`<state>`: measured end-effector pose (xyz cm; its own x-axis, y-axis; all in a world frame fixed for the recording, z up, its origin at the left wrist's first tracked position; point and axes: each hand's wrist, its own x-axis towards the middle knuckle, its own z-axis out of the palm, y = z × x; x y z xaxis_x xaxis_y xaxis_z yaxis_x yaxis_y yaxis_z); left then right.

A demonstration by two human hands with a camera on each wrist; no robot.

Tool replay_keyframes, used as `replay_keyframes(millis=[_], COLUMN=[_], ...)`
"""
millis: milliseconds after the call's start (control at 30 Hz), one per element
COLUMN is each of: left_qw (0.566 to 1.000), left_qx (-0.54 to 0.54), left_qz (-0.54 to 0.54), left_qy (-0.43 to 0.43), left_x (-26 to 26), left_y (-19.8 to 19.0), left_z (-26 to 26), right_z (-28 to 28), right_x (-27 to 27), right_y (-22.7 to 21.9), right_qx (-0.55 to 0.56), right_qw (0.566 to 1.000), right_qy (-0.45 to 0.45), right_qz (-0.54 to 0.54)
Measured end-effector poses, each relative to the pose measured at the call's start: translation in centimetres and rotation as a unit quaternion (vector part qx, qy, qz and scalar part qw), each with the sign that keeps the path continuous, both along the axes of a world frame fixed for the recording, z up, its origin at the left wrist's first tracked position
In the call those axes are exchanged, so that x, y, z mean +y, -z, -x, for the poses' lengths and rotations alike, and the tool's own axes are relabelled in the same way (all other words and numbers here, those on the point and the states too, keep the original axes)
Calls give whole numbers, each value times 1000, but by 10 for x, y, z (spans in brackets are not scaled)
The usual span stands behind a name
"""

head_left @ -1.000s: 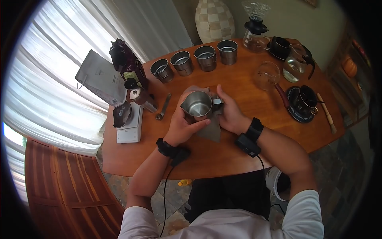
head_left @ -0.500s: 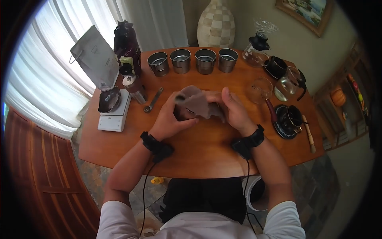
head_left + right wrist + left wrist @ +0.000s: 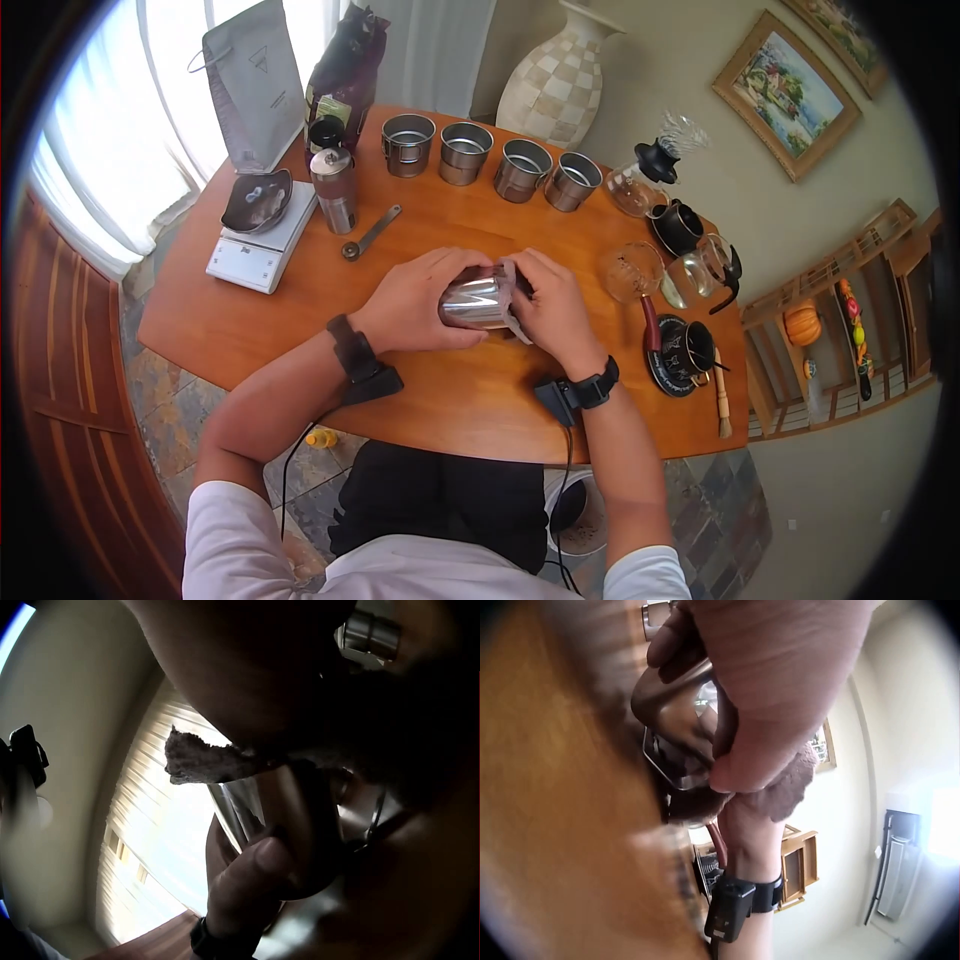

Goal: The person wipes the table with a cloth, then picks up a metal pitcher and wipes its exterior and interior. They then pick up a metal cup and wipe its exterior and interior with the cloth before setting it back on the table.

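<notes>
A shiny steel pitcher [image 3: 472,303] lies tipped on its side above the wooden table [image 3: 250,320], held between both hands. My left hand [image 3: 415,300] wraps its fingers round the pitcher's body [image 3: 676,724]. My right hand [image 3: 540,300] presses a brown-grey cloth [image 3: 512,300] against the pitcher's open end and grips it there. In the right wrist view the cloth [image 3: 206,761] hangs from my palm over the steel wall [image 3: 259,806]. The left wrist view shows the cloth [image 3: 791,784] bunched behind my thumb.
Several steel cups [image 3: 465,152] line the far edge. A scale [image 3: 260,245] with a dish, a hand grinder [image 3: 335,188], a scoop [image 3: 368,234] and two coffee bags [image 3: 255,80] stand at left. Glass servers [image 3: 632,272], dark cups [image 3: 690,350] and a brush [image 3: 720,392] crowd the right.
The pitcher stood upright with its mouth up, was then covered by the cloth, and now lies on its side between my hands. The head camera has swung, showing more of the room.
</notes>
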<state>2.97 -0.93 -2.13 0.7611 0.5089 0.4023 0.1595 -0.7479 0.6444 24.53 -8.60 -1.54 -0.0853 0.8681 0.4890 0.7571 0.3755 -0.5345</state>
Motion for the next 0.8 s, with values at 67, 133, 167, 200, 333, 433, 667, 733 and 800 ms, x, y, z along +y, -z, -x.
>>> replay_keyframes(millis=[67, 133, 167, 200, 333, 433, 667, 733, 800], left_qw=[1000, 985, 985, 965, 912, 928, 821, 851, 878], left_qx=[-6, -132, -132, -170, -195, -157, -84, -95, -106], left_qz=[23, 90, 91, 191, 357, 337, 555, 509, 462], left_qy=[7, 66, 65, 64, 53, 24, 109, 85, 62], left_x=[0, 4, 3, 1, -2, -2, 2, -4, -9], left_y=[5, 16, 17, 16, 11, 13, 10, 12, 17], left_z=[-3, -9, -9, -8, -6, -5, -3, -4, -8], right_z=[0, -1, -1, -4, 5, 4, -8, -5, -5], right_x=[-1, -2, -2, 2, 10, 8, 2, 2, 0], right_y=[-2, -1, 0, 11, 26, 26, 5, 6, 7], right_qx=[13, 82, 150, 150, 363, 354, 142, 169, 195], right_qw=[1000, 995, 985, 985, 929, 933, 989, 984, 979], right_qy=[20, 40, 60, 59, 9, 6, 29, 32, 37], right_qz=[1, 31, 63, 64, 71, 64, -43, -46, -49])
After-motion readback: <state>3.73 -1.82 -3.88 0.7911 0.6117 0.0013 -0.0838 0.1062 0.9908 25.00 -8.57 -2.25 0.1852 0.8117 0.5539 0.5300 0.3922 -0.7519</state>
